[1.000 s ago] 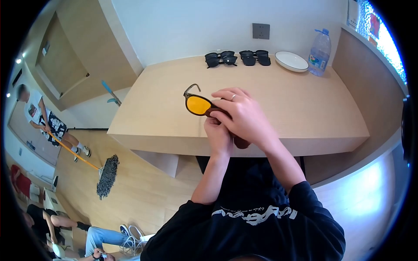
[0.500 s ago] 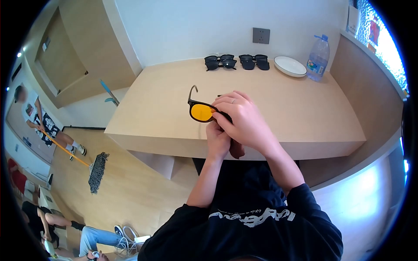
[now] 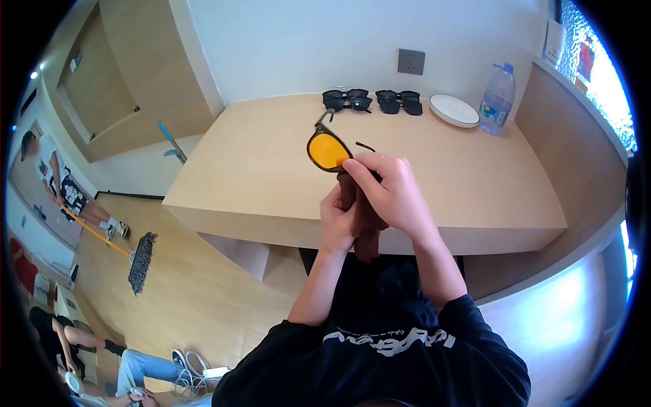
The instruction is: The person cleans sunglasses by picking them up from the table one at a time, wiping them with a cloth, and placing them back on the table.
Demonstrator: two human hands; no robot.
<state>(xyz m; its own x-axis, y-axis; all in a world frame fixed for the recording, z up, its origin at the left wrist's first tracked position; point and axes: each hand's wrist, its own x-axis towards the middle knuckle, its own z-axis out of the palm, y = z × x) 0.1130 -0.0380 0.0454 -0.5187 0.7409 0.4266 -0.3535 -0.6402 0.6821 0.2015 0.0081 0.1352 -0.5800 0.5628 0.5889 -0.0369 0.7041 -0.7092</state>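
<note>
Yellow-lensed glasses with a dark frame are held above the front part of the desk, one lens showing and the other covered by fingers. My right hand pinches them at the covered lens. Below the glasses, my left hand is closed round a brown cloth, whose lower end hangs down past the desk's front edge. The cloth's top touches the underside of the frame near my right thumb.
On the desk, dark sunglasses and more dark lenses lie at the back, beside a white plate and a plastic bottle. A person holds a mop at left; other people sit lower left.
The glasses have moved right and tilted more steeply. More of the brown cloth shows between my hands and below them. The person with the mop has shifted slightly left in view.
</note>
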